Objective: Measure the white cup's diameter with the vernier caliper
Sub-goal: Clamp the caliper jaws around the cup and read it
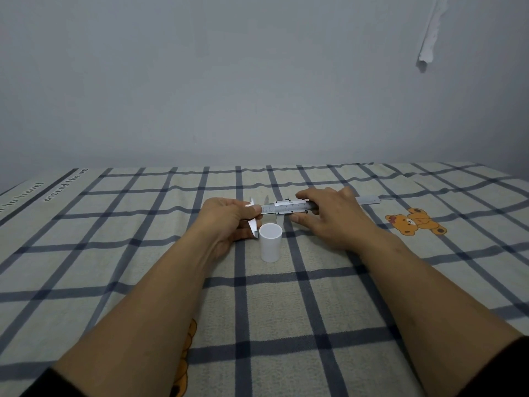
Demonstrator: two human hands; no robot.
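Cup plain white, upright, steel caliper held above

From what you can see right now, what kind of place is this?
Probably a bedroom at home, though I can't be sure: the surface is a checked sheet printed with cartoon bears, set against a bare wall. Both hands hold a caliper over a white cup.
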